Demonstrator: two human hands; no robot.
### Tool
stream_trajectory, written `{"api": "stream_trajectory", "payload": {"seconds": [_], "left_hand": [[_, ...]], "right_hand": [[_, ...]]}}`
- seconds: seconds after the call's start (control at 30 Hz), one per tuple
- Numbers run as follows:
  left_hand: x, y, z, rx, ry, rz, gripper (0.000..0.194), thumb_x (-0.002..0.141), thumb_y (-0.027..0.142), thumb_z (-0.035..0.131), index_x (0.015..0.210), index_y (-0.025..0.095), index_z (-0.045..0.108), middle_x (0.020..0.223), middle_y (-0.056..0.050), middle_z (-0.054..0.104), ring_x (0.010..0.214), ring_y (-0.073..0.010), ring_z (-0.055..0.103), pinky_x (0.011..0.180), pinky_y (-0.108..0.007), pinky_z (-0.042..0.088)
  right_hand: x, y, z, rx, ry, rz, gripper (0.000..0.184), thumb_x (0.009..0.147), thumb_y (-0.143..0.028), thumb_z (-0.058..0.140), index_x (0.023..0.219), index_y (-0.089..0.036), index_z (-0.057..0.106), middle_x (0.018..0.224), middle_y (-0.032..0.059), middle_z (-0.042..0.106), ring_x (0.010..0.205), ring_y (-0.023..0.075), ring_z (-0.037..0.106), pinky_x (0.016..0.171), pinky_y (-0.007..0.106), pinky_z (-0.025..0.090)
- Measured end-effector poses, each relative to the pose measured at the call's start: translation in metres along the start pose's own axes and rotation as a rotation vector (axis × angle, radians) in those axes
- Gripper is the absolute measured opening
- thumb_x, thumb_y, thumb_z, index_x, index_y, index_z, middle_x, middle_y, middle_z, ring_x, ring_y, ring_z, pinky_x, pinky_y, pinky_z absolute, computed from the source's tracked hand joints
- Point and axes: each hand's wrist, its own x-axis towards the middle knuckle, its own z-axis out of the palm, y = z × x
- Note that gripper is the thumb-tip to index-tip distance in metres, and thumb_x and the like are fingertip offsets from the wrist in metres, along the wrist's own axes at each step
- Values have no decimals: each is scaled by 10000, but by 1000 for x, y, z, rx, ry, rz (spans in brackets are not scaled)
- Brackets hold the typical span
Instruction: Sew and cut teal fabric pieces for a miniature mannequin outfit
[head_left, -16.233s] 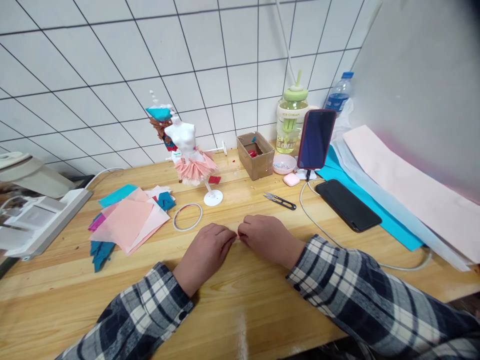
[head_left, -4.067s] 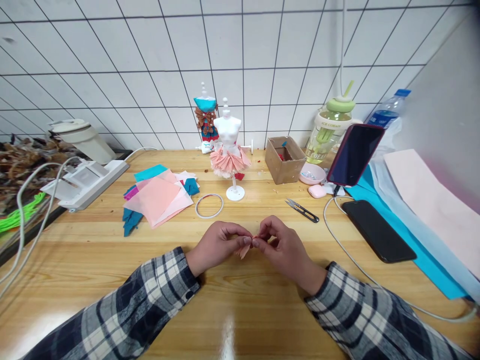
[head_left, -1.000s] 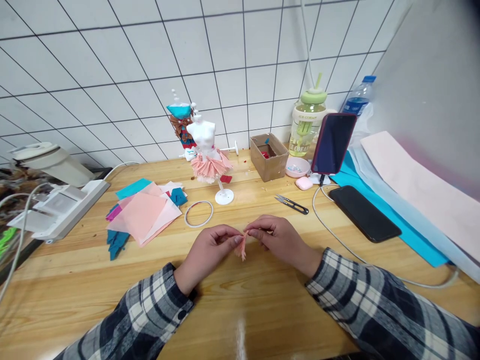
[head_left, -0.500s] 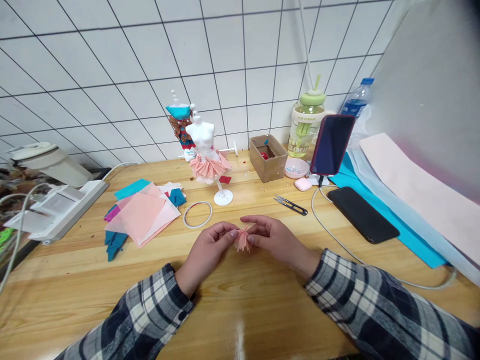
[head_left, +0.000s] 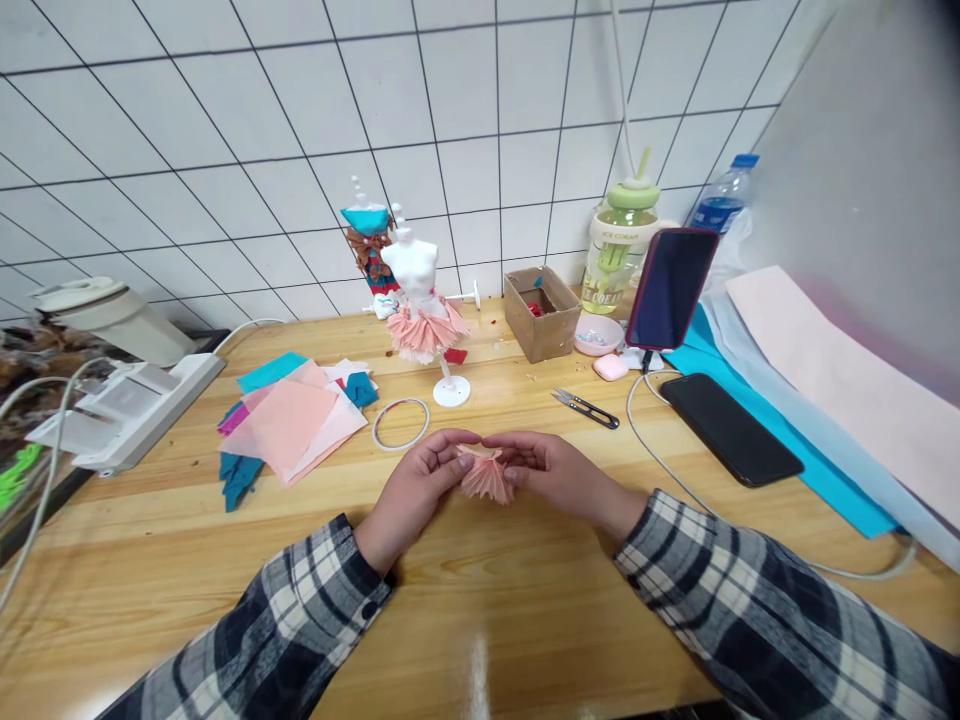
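I pinch the small pleated pink paper fan [head_left: 487, 476] between my left hand [head_left: 415, 487] and right hand [head_left: 555, 474], spreading its pleats just above the wooden table [head_left: 465, 600].

Pink pleated paper fan [head_left: 487, 477], navy-white plaid sleeves [head_left: 300, 610].

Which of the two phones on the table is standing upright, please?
The red-edged phone, propped on its stand beside the green-lidded bottle; the black phone lies flat.
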Motion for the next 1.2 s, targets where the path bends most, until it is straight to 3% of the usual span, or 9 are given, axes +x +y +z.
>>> {"api": "stream_trajectory", "payload": {"seconds": [0.07,0.17,0.33,0.47,0.67,0.83,0.97,1.1,1.2], "left_hand": [[-1,0,1,83,9,22,314,759,272,712,1037,169,607,743,-1,646,673,-115,584,650,-237,435],[-2,1,3,182,15,50,338,766,314,701,1053,171,596,798,-18,663,737,-141,606,688,-260,449],[-3,2,5,254,86,97,365,773,330,683,1082,164,581,814,-15,628,779,-143,600,720,-260,452],[-2,1,8,235,5,81,518,739,292,719,1188,180,485,908,-37,645,861,-167,614,778,-297,474],[-3,-2,11,350,22,93,522,765,272,688,1227,187,461,782,-2,614,721,-143,578,652,-262,460],[-3,-1,9,348,30,191,536,732,304,727,1209,196,505,950,-49,625,892,-180,581,786,-296,468],[-4,2,9,273,90,130,411,768,354,686,1115,185,547,835,-20,636,783,-158,601,732,-276,459],[-3,3,10,264,97,78,426,734,352,716,1089,173,561,747,6,620,705,-138,585,659,-249,435],[-2,2,9,243,103,62,437,730,339,721,1098,166,562,742,4,615,700,-136,582,644,-244,428]], "right_hand": [[-1,-2,1,-25,34,-27,469,752,-321,695,1196,-198,606,1042,64,661,927,167,619,839,340,487],[-3,-5,4,-67,119,-31,505,725,-329,722,1193,-191,595,909,34,643,803,140,606,752,308,498],[-1,-6,5,-42,190,-17,432,721,-293,700,1127,-179,602,794,-2,605,691,112,569,649,273,483],[-2,-6,4,-116,263,-66,401,724,-274,687,1107,-179,611,844,9,602,757,122,584,714,286,485],[-3,-7,3,-117,268,-119,383,756,-287,663,1125,-204,606,849,8,602,771,128,591,713,280,491],[-4,-7,5,-191,291,-144,384,767,-272,651,1142,-209,598,867,16,607,792,136,602,742,288,502],[-6,-6,8,-247,287,-174,378,769,-253,649,1143,-225,603,879,18,616,808,140,611,766,296,510],[-6,-7,7,-203,296,-158,393,771,-265,648,1159,-229,605,883,16,610,798,133,604,717,274,506],[-3,-9,4,-107,272,-98,274,749,-301,679,1003,-200,666,855,18,641,800,141,606,716,278,494]]}}
